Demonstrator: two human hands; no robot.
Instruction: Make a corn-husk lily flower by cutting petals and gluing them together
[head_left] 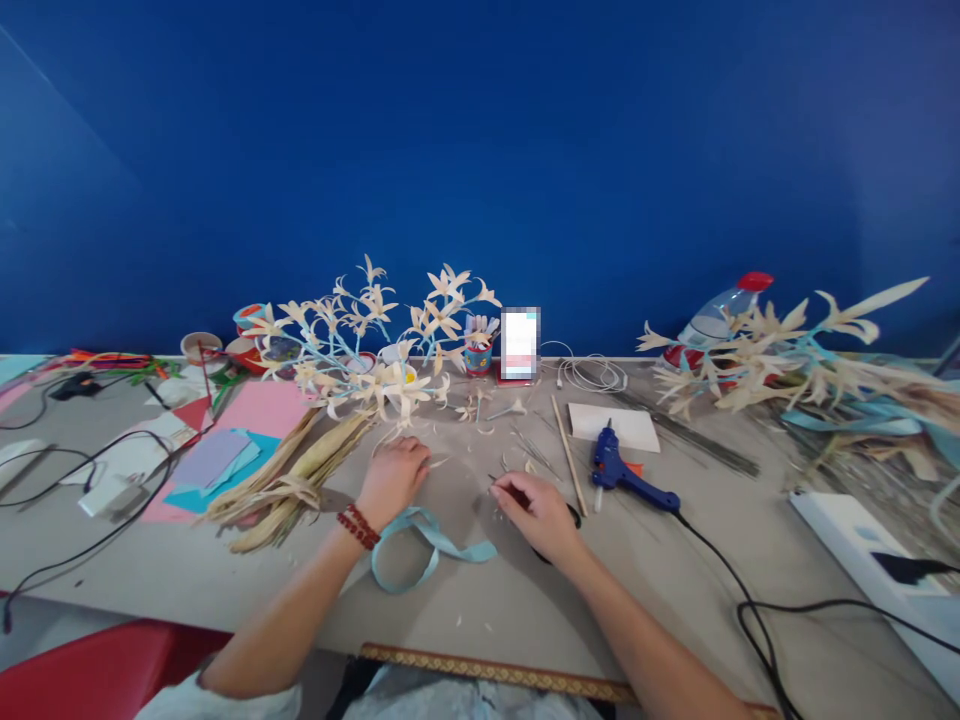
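My left hand [391, 480] rests on the grey table [675, 580] with its fingers curled down, next to a small pale leaf strip [439, 462]; a red bead bracelet is on its wrist. My right hand [536, 512] lies on the table with its fingers pinched on a thin dark wire [501, 485], and black scissor handles [574, 517] peek out beside it. A light blue ribbon [427, 540] loops between my wrists. Bundles of dried palm leaves [292, 480] lie left of my left hand, under a spray of cream leaf flowers [375, 340].
A blue glue gun [622, 475] with a black cord lies right of my right hand, near a wooden stick [568, 455] and white card [613, 425]. Coloured paper [247, 430] and cables lie left. More leaf flowers [780, 365] and a spray bottle [716, 315] lie right.
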